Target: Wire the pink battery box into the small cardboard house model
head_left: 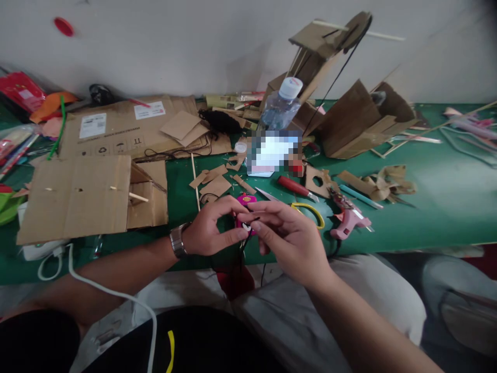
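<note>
Above the front edge of the green table, both hands meet around a thin black cord. My right hand pinches the cord between thumb and fingers, and its end hangs below. My left hand curls in from the other side, thumb and fingertips closed near the same cord; the exact grip is partly hidden. A bright pink object with a yellow label shows just behind the fingertips, mostly covered. Yellow-handled scissors lie just beyond my right hand, near a red-handled tool.
A pink glue gun and a light blue pen-like stick lie at right. Cardboard structures stand left and back right. A plastic bottle rises behind a blurred bright screen. A white cable crosses my left forearm.
</note>
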Demonstrator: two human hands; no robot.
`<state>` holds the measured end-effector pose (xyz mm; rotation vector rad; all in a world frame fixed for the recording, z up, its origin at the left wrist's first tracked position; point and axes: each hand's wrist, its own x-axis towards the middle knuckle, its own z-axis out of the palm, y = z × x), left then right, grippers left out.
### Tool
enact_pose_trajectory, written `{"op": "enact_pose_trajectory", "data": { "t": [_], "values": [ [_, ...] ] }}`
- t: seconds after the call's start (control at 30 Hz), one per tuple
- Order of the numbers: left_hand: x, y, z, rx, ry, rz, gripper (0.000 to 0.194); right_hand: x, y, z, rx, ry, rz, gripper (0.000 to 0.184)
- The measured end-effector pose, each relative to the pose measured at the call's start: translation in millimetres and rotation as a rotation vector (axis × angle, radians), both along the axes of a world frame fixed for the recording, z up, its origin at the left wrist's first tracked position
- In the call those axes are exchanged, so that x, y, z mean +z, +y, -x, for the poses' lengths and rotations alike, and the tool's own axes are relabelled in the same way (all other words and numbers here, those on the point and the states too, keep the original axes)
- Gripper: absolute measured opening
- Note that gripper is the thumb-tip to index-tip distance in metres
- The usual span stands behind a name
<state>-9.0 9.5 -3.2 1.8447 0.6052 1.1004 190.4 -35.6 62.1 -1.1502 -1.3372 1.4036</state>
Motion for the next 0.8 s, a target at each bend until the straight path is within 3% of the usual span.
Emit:
{"op": "enact_pose_trajectory", "data": {
  "t": [0.13, 0.3, 0.47, 0.6, 0.8],
  "values": [
    [-0.1, -4, -3, -0.044, 0.012, -0.010, 0.013, -3.3, 0, 3, 0.013, 0.005, 0.028, 0.033],
    [11.3, -3, -2, -0.016, -0.001, 0.163, 0.031, -0.2, 5, -3, -0.071, -0.052, -0.016, 0.034],
    [14.3, 0, -2, 0.090, -0.080, 0.262, 0.035, 2.5, 9, -5, -0.123, -0.134, -0.085, 0.022],
    [10.6, 3, -3, 0.131, -0.065, 0.204, 0.033, 2.7, 7, -4, -0.139, -0.240, -0.161, 0.015],
    [11.0, 3, -3, 0.115, -0.016, 0.062, 0.027, 3.7, 5, -4, -0.093, -0.391, -0.259, 0.027]
  ]
}}
